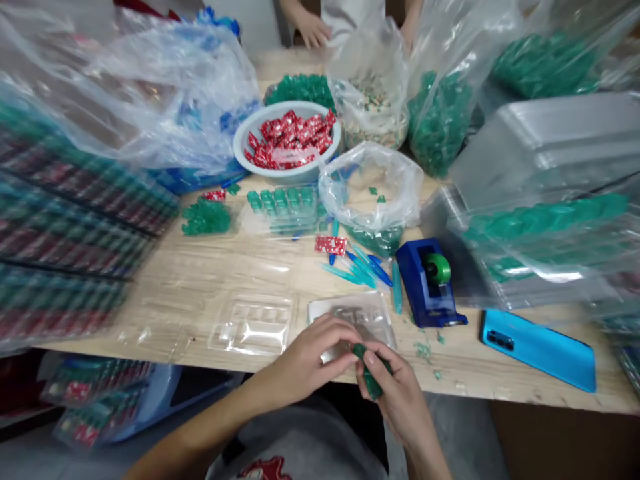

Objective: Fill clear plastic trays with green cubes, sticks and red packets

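My right hand [400, 390] is closed around a dark green translucent plastic piece [371, 381] in front of the table edge. The thumb and fingertips of my left hand [320, 350] pinch that piece's upper end. Just beyond my hands, a clear molded plastic tray [373, 317] lies on a white sheet, partly hidden by my fingers. Another clear tray [255, 323] sits to the left. Farther back, a clear tray [280, 207] holds several green pieces, beside a pile of loose green pieces [206, 217].
A bowl [239, 150] holds red sachets. Blue and teal plastic sticks [367, 267] lie near a blue tape dispenser [413, 280]. A blue phone [545, 350] rests at right. Stacked filled trays [65, 240] stand at left. A person's hand [313, 30] is across the table.
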A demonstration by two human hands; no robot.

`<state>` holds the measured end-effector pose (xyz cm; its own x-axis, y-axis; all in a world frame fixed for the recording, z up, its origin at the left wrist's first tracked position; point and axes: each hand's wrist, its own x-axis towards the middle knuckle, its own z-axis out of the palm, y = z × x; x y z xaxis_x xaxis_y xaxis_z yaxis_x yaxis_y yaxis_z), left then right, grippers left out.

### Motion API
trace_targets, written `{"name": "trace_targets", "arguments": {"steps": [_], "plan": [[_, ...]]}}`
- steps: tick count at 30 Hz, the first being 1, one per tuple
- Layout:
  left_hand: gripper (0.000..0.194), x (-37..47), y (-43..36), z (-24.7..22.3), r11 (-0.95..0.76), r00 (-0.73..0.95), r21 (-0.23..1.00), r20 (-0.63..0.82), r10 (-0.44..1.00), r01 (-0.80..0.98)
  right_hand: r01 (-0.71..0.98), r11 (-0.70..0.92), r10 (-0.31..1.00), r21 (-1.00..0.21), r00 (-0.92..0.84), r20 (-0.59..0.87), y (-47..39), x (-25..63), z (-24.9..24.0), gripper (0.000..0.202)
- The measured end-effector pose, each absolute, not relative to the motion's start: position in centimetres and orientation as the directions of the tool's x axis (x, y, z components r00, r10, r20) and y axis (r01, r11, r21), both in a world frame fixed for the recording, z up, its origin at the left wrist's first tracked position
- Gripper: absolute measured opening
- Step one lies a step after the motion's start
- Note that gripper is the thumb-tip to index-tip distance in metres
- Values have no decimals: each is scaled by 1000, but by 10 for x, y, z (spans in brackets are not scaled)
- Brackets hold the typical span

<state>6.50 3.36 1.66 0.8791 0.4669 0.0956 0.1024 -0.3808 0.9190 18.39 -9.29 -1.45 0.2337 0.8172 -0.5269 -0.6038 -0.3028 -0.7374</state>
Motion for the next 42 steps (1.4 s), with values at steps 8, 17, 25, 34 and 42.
{"name": "trace_targets", "arguments": {"steps": [8,17,25,34,42], "plan": [[12,60,32,16,109,813,993,-37,581,-33,-562,-227,885,-795,222,-410,-87,182,13,20],[18,46,43,20,4,772,992,-102,628,128,-496,-268,832,-826,313,-458,-99,189,4,13],[15,51,46,20,105,715,978,-203,668,180,-315,-233,756,-920,537,-375,-110,190,-2,7],[20,37,25,24,-283,873,935,-51,485,212,-59,-281,908,-958,307,-285,-94,180,14,7],[14,57,36,4,-710,824,621,174,539,333,-283,-390,755,-877,446,-480,-118,194,-6,14]]}}
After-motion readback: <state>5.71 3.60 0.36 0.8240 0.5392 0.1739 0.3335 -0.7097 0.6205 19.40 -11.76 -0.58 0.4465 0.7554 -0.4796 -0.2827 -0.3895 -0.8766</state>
